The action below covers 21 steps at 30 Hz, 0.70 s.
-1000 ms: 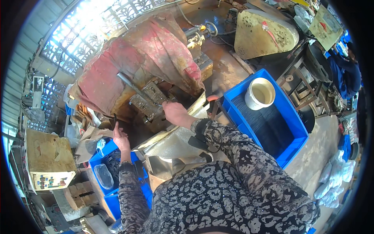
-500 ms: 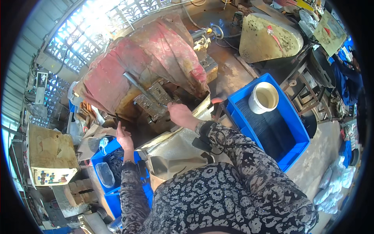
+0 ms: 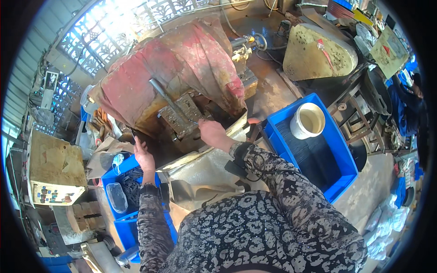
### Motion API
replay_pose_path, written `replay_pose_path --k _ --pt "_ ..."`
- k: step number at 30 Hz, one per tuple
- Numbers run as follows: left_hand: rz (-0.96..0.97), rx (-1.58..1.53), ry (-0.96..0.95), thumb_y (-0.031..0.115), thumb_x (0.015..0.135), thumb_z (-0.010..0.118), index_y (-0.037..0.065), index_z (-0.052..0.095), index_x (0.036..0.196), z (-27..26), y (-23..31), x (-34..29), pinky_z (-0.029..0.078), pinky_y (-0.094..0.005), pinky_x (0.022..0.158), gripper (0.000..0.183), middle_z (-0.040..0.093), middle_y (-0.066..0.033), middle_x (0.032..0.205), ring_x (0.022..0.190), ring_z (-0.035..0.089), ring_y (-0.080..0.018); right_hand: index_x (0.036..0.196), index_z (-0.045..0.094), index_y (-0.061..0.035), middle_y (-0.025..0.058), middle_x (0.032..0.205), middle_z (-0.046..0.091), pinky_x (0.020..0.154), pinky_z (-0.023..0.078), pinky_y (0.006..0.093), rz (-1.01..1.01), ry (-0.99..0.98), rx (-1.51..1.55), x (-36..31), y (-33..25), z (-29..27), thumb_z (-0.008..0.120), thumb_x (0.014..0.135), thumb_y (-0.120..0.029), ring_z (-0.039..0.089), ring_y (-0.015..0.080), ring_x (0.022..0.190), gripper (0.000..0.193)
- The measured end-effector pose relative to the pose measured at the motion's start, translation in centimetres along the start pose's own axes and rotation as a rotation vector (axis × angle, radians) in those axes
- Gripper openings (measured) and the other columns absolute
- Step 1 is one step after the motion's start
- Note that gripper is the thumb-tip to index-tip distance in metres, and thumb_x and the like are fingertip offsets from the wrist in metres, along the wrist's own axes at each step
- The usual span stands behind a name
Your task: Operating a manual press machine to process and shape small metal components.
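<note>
Before me stands a machine under a stained red cloth [image 3: 175,63]. Beneath the cloth's edge is a grimy metal block [image 3: 182,119], with a grey metal tube [image 3: 163,95] slanting up from it. My right hand [image 3: 213,133] is closed beside the block, gripping a thin metal rod whose end shows past the fingers. Left of the machine, my left hand [image 3: 144,157] is raised, pinching a thin dark strip [image 3: 133,132] at its fingertips; most of the strip blends into the shadow behind. Below the hands lies a pale sheet-covered ledge [image 3: 200,166].
To the right, a blue bin [image 3: 337,159] holds a white bucket [image 3: 308,120] and dark contents. At left, another blue bin [image 3: 107,179] contains dark strips and a clear plastic box [image 3: 117,198]. A cardboard-topped box [image 3: 57,161] stands farther left. Wooden frames are at right.
The whole view has shifted slightly. My left hand, with the dark strip, has moved a little left, away from the block. My right hand keeps its place at the block.
</note>
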State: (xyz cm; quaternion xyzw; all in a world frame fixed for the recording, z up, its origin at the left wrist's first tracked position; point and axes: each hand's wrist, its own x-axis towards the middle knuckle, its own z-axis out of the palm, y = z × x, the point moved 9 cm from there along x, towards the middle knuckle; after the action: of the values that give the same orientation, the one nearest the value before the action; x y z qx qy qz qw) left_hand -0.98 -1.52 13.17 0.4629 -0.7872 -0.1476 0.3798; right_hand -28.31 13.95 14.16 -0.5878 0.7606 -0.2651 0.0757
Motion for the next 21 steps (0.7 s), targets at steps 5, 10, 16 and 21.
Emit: replay_pose_path --k 5,10,16,21 --pt "-0.018 -0.014 -0.002 -0.023 0.071 0.036 0.011 0.036 0.145 0.0 -0.2 0.0 0.054 -0.0327 0.082 0.082 0.052 -0.0185 0.121 0.100 0.062 -0.0261 0.088 0.059 0.0001 0.0202 0.081 0.067 0.068 0.053 0.0425 0.021 -0.028 0.003 0.1 0.1 0.2 0.052 0.078 -0.007 0.067 0.0348 0.076 0.015" --pt "-0.046 -0.016 -0.032 -0.023 0.070 0.036 0.012 0.036 0.145 0.5 -0.9 -0.2 0.054 -0.0320 0.082 0.082 0.052 -0.0179 0.123 0.100 0.062 -0.0258 0.091 0.059 0.0009 0.0208 0.084 0.067 0.072 0.053 0.0430 0.049 -0.061 0.000 0.1 0.1 0.3 0.051 0.080 -0.008 0.067 0.0356 0.081 0.016" --pt "-0.069 -0.034 -0.048 -0.022 0.070 0.037 0.013 0.037 0.144 0.7 -1.2 -0.1 0.053 -0.0307 0.082 0.082 0.052 -0.0160 0.122 0.098 0.062 -0.0240 0.093 0.060 0.0016 0.0218 0.087 0.067 0.074 0.053 0.0434 0.090 -0.107 0.017 0.1 0.2 0.1 0.050 0.081 -0.007 0.067 0.0360 0.084 0.018" --pt "-0.030 0.031 -0.060 -0.022 0.069 0.040 0.011 0.036 0.144 0.4 -0.3 -0.1 0.054 -0.0314 0.079 0.082 0.052 -0.0165 0.118 0.093 0.062 -0.0244 0.094 0.060 0.0019 0.0223 0.088 0.067 0.076 0.053 0.0440 0.088 -0.140 0.012 0.2 0.4 0.7 0.050 0.081 -0.008 0.066 0.0363 0.085 0.019"
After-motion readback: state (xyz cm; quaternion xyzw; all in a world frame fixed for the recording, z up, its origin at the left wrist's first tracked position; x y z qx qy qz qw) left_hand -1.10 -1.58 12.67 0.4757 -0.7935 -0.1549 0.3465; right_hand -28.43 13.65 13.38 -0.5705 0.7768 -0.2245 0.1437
